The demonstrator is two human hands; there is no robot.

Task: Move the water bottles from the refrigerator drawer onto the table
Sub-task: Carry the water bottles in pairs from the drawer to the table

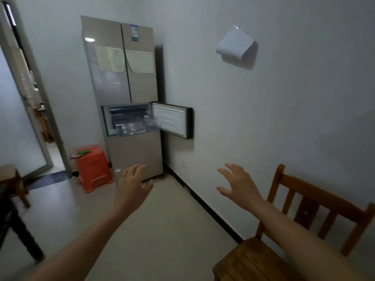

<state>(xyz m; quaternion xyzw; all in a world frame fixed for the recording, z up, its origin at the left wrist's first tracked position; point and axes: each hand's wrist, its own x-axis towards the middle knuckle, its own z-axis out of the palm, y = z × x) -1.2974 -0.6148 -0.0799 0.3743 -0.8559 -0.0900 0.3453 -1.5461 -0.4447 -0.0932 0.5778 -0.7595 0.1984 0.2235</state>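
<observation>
Head view: left hand (133, 186) and right hand (238, 186) both raised, fingers (140, 168) spread, holding nothing. Tall beige four-door refrigerator (121, 88) stands well beyond the fingertips, above the left ones. Its small middle door (172, 120) hangs open to the right. Clear plastic drawer (140, 126) sticks out of that compartment. Contents blurred, can't make out the water bottles. Orange plastic stool (94, 169) left of the left fingers. Brown wooden chair (304, 230) below-right of the right fingers.

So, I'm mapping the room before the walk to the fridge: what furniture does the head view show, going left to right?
dark table → orange stool → refrigerator → wooden chair
</observation>
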